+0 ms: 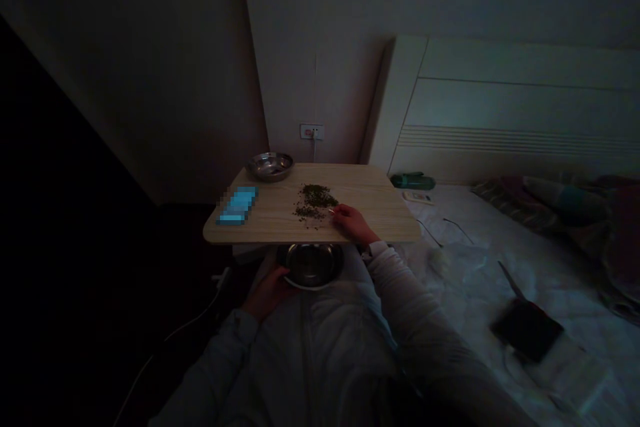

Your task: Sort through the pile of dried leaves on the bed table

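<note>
On the wooden table board lies a loose pile of small dark green bits (319, 196), with more grains scattered on its near side. My right hand (350, 221) rests at the pile's right edge, fingers pinched together; a small pale glint shows at the fingertips, too small to name. Below the board's front edge, a metal bowl (313, 285) sits on my lap. Its left rim is in the grip of my left hand (273, 290). The inside of this bowl is dark, so its contents cannot be told.
The small table (370, 180) also bears a second metal bowl (271, 167) at its back left and a lit phone (238, 205). To the right, a bed holds a green bottle (414, 181), a remote (418, 198), glasses and a dark device (527, 330). A white cable (173, 332) runs at left.
</note>
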`<state>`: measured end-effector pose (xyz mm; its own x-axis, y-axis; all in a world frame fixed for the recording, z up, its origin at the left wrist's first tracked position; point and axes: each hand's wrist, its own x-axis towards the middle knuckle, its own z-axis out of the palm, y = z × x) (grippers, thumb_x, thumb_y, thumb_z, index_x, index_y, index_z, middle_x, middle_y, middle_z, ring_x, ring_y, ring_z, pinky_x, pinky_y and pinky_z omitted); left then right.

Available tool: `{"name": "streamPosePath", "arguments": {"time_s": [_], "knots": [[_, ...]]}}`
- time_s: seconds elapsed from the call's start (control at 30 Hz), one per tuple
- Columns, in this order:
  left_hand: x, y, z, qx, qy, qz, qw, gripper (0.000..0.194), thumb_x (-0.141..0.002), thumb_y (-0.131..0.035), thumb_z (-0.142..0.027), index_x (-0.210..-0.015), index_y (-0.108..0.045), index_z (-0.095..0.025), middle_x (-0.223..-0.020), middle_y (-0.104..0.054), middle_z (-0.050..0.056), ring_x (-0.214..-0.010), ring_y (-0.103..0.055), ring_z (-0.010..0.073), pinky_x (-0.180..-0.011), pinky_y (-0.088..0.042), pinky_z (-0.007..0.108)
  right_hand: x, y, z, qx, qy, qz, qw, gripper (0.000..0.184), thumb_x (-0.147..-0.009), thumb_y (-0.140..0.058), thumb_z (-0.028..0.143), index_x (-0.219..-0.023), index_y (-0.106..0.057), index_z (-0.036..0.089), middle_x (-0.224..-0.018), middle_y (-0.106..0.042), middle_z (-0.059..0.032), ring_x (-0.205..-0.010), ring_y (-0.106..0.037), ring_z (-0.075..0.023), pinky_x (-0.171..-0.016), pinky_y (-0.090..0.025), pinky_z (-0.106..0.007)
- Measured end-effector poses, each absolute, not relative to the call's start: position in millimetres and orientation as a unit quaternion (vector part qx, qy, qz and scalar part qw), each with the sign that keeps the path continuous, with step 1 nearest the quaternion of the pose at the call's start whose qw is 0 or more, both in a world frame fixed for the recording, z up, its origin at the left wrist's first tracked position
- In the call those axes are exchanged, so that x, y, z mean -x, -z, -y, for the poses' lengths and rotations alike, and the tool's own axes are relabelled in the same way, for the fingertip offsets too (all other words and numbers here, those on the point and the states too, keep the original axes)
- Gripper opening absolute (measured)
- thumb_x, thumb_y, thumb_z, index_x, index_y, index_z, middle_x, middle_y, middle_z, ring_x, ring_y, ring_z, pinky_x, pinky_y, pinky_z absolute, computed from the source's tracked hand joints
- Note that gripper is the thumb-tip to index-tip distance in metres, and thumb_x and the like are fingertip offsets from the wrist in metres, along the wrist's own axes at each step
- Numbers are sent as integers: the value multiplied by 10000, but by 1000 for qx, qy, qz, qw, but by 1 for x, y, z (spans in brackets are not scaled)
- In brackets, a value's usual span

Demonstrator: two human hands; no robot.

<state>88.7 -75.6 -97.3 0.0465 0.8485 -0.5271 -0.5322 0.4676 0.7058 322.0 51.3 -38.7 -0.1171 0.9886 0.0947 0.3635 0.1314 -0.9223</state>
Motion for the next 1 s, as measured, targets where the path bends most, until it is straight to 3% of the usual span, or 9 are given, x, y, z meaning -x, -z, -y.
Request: {"name": "streamPosePath", "arguments": {"time_s": [0.37,0.77,1.0], "knots": [[-85,106,73,-175,-482,-478,714,132,-707,-695,-118,-801,-645,-197,-790,-727,36,-732,-697,207,-705,-598,347,-322,39,-43,522,-390,647,396,92,-662,-596,200,-732,-654,186,-667,-641,24,-675,-548,-140,-677,-413,-260],[-85,104,74,-184,-481,-479,711,131,-698,-701,-142,-805,-647,-194,-786,-722,31,-713,-685,201,-724,-598,370,-323,40,-43,494,-412,656,395,113,-690,-595,294,-707,-629,187,-612,-614,29,-624,-507,-117,-649,-389,-246],[-85,102,74,-182,-479,-480,712,166,-693,-699,-132,-830,-636,-202,-796,-716,34,-720,-684,206,-726,-593,369,-322,34,-39,514,-413,651,377,76,-667,-603,241,-692,-644,182,-619,-637,23,-629,-532,-128,-639,-388,-252]]}}
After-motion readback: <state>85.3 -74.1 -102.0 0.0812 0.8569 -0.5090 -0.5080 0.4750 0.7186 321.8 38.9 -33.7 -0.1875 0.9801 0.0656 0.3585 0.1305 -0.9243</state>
